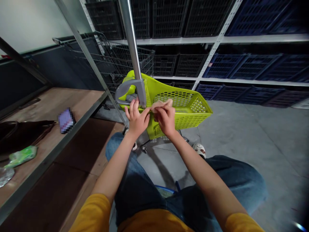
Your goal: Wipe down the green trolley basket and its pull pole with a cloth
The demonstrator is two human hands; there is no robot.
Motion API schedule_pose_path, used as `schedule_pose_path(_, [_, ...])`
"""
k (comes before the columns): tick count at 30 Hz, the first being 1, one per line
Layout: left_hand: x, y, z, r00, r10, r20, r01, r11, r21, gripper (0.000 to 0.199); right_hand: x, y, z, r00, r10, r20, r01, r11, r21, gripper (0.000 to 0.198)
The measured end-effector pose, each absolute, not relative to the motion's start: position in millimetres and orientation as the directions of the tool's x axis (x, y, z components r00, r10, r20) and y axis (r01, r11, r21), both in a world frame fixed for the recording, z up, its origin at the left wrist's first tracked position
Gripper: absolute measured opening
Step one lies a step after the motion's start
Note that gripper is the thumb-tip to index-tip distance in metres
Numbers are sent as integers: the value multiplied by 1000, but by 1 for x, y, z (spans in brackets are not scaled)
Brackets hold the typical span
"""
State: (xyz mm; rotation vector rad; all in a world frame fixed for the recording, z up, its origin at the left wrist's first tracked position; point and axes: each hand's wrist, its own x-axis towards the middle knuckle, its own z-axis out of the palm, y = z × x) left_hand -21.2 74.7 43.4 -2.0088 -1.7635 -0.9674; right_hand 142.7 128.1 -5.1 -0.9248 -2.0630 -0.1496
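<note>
Floor and background: A grey concrete floor (241,129) is shown, backed by white perforated metal shelving (212,59) filled with black slatted plastic crates (169,19) and dark blue slatted plastic crates (256,19).
Left side: A brown wooden shelf (82,95) with a metal edge is seen; a green plastic packet (23,157) and a pixelated purple, dark-edged rectangular object (66,120) are carried on it.
Lime-green cart: A lime-green perforated plastic shopping cart (183,120) is positioned in front of the seated person, with a grey moulded handle (142,93) at its near-left end. A shiny metal pole (132,42) is seen rising above the handle.
Beige piece: A thin, crumpled, beige cloth-like piece (160,104) is located over the cart's rear edge, just beside the handle. Its material cannot be confirmed.
Right hand: The beige piece is pinched between thumb and fingers by the right hand (165,120).
Left hand: The grip of the left hand (136,120) is spread beside the handle; contact with the beige piece's near end cannot be confirmed.
Step in hand: Handling of the beige piece at the cart's edge is judged to be under way.
Next move: A firm right-hand pinch, with the left fingers placed clear of the handle, is judged to be called for.
</note>
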Motion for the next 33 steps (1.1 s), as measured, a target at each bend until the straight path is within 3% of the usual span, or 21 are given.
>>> schedule_pose_path(4, [-22, 71, 44, 10, 760, 650, 947, -217, 238, 30, 143, 131, 12, -299, 577, 760, 688, 682, -247, 35])
schedule_pose_path(14, [-38, 75, 46, 36, 745, 666, 961, -209, 182, 33, 225, 139, -21, -214, 718, 662, 850, 471, -236, 28])
schedule_pose_path(24, [-47, 65, 46, 45, 723, 690, 961, -219, 166, 35, 130, 118, 9, -387, 647, 657, 701, 669, -246, 42])
schedule_pose_path(29, [-58, 62, 49, 70, 749, 658, 962, -225, 154, 36, 188, 128, -14, -465, 664, 586, 743, 653, -150, 40])
schedule_pose_path(33, [-59, 59, 45, 72, 739, 670, 968, -215, 133, 38, 257, 134, -38, -360, 718, 596, 830, 538, -146, 39])
